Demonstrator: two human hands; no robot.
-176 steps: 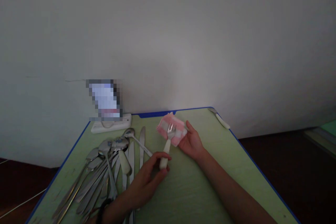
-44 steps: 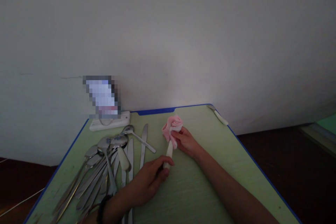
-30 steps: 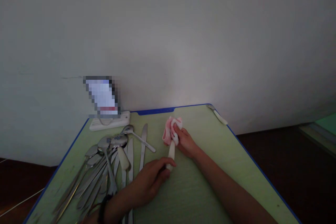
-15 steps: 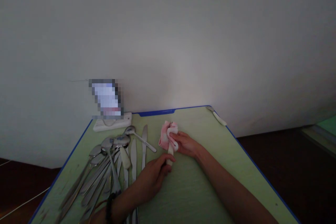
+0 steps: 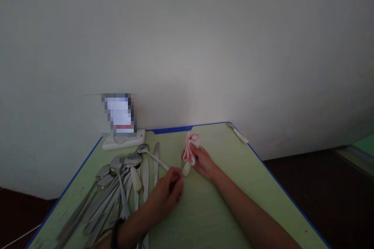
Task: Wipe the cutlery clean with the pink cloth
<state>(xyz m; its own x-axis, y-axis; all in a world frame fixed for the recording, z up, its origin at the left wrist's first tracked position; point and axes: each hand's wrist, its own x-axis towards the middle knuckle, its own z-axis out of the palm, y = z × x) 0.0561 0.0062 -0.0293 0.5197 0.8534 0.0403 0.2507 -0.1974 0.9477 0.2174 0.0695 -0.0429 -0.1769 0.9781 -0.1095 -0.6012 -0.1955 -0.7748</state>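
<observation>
The left hand (image 5: 166,191) has slid down off the white-handled fork (image 5: 186,169) to just beside its butt; its grip is loosely curled, and whether it touches I cannot tell. The right hand (image 5: 204,164) grips the fork closed through a pink-and-white cloth (image 5: 187,153), tines protruding, above the worktop (image 5: 204,218).

Pink cloth (image 5: 188,151) hides most of the fork (image 5: 186,169). The left hand (image 5: 169,187) covers the end of a spoon (image 5: 161,163). The screen (image 5: 120,112) is too blurry to read. The near tabletop (image 5: 198,221) is cut off.
</observation>
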